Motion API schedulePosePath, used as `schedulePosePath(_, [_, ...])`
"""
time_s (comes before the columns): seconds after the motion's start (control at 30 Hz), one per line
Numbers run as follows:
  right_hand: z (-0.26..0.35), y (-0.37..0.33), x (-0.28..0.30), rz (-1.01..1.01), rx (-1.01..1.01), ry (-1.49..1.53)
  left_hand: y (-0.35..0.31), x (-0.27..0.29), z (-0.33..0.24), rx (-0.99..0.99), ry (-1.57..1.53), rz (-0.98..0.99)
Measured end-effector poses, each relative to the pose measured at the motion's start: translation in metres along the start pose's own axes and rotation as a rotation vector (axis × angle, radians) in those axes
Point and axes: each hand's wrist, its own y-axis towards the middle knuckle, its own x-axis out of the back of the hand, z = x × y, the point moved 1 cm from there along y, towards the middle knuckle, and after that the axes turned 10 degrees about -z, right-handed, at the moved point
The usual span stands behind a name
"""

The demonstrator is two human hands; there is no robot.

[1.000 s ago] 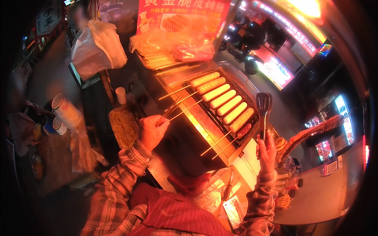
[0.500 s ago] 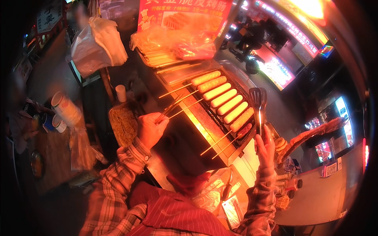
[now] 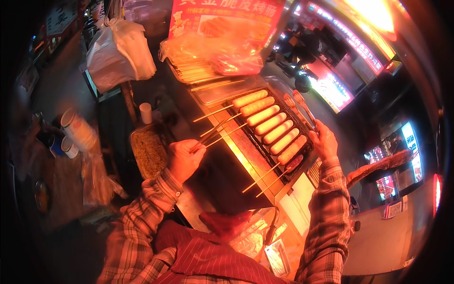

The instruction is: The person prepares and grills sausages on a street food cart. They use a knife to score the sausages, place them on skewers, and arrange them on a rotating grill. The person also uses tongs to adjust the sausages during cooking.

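Several pale sausages (image 3: 268, 124) and one dark red sausage (image 3: 294, 163) lie side by side on a black roller grill (image 3: 309, 145). Bamboo sticks jut toward me from some of them. My left hand (image 3: 185, 160) is closed around thin bamboo skewers (image 3: 213, 130) at the grill's near left side; one reaches up to a sausage in the row, though whether its tip is inside I cannot make out. In my right hand (image 3: 325, 141), beyond the grill's right edge, metal tongs (image 3: 302, 110) point up and left, apart from the sausages.
A tray of bamboo skewers (image 3: 198, 68) under clear plastic stands behind the grill. To the left are a tray of brown crumbly food (image 3: 147, 150), a paper cup (image 3: 145, 113) and a hanging bundle of plastic bags (image 3: 124, 57). A brown bar (image 3: 378, 166) slants at the right.
My right hand has moved up and away with the tongs, which now tilt left instead of standing upright. My left hand has shifted slightly right and down, still holding the skewers.
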Motion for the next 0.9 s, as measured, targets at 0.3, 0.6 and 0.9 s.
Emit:
schedulePosePath(0.3, [0.011,0.003,-0.014,0.040,-0.004,0.043,0.002,0.002,-0.004,-0.033,-0.055,-0.040])
schedulePosePath(0.6, [0.002,0.001,-0.027,0.012,0.003,-0.021,0.004,-0.001,-0.004,-0.031,-0.040,-0.039])
schedulePosePath(0.9, [0.007,0.024,-0.019,0.090,0.032,-0.246,0.006,0.000,-0.006,-0.010,-0.024,-0.023])
